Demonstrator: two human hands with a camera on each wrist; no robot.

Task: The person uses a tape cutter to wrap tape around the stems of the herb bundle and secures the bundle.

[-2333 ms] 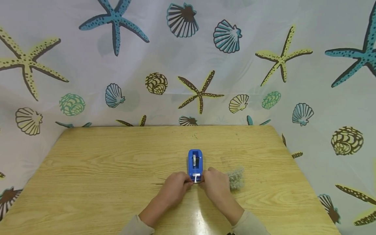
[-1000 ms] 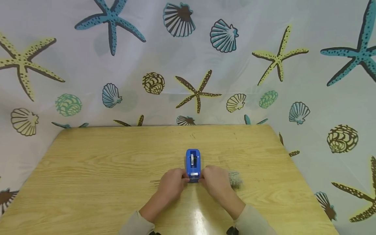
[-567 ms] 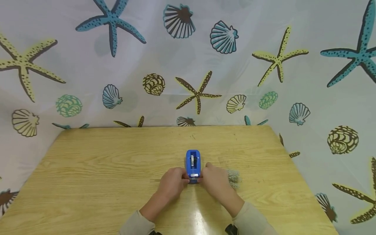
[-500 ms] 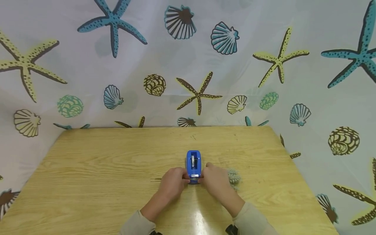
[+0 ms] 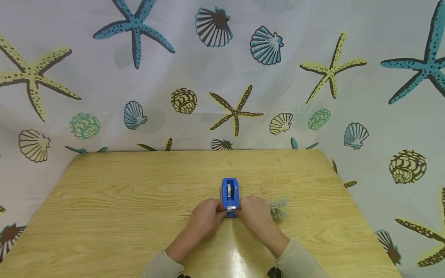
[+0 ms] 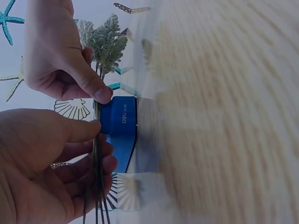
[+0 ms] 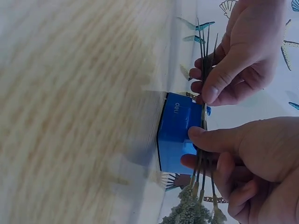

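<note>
A bunch of thin-stemmed, grey-green flower sprigs (image 5: 278,208) lies crosswise at the front of a blue tape dispenser (image 5: 230,193). My left hand (image 5: 205,215) pinches the stems (image 6: 97,158) on the dispenser's left, and their bare ends stick out beyond it. On the other side my right hand (image 5: 256,213) pinches them nearer the flower heads (image 7: 189,210). In both wrist views the stems pass right at the dispenser's front end, between the two thumbs. A roll of tape (image 5: 229,190) sits in the dispenser. Whether tape sticks to the stems is hard to tell.
The dispenser stands on a wood-grain table (image 5: 121,193). Behind and beside the table hangs a white curtain (image 5: 156,77) printed with starfish and shells.
Both hands stay close to the dispenser's front, shifting only slightly. The flower heads and stem ends have changed their spread, as if the bunch turned. The tape strip seen hanging at first is hidden now.
</note>
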